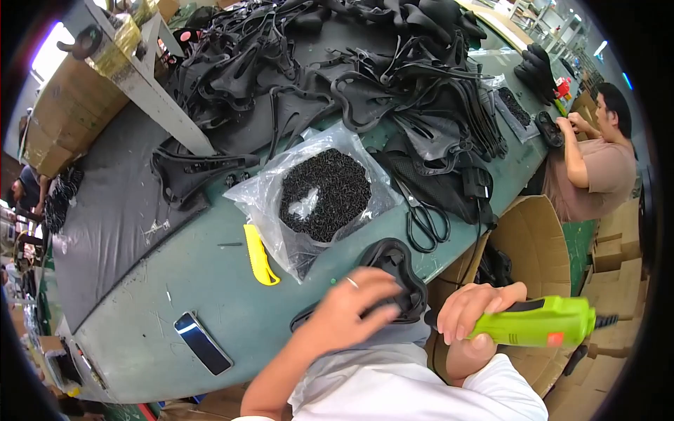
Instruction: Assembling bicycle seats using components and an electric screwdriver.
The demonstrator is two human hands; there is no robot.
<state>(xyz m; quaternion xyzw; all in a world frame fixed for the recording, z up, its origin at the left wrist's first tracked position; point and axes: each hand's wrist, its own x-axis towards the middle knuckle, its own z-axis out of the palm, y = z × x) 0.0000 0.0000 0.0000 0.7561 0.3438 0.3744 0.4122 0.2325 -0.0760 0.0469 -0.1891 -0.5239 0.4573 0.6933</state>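
A black bicycle saddle (414, 291) lies underside up at the table's near edge, against my body. My left hand (358, 305) is over it with thumb and fingers apart, hiding its middle; whether the fingertips touch it is hard to see. To the right, my right hand (470, 312) is wrapped round a lime-green electric screwdriver (537, 321). Its tip end points left toward the saddle, and its cord leaves at the right. Just beyond the saddle stands an open clear plastic bag (263, 200) full of small black screws (330, 193).
Black-handled scissors (425, 224), a yellow box cutter (260, 256) and a phone (203, 344) lie on the green table (133, 337). Black saddle parts (239, 77) are heaped at the back. A cardboard box (537, 228) stands at the right, near a seated co-worker (590, 158).
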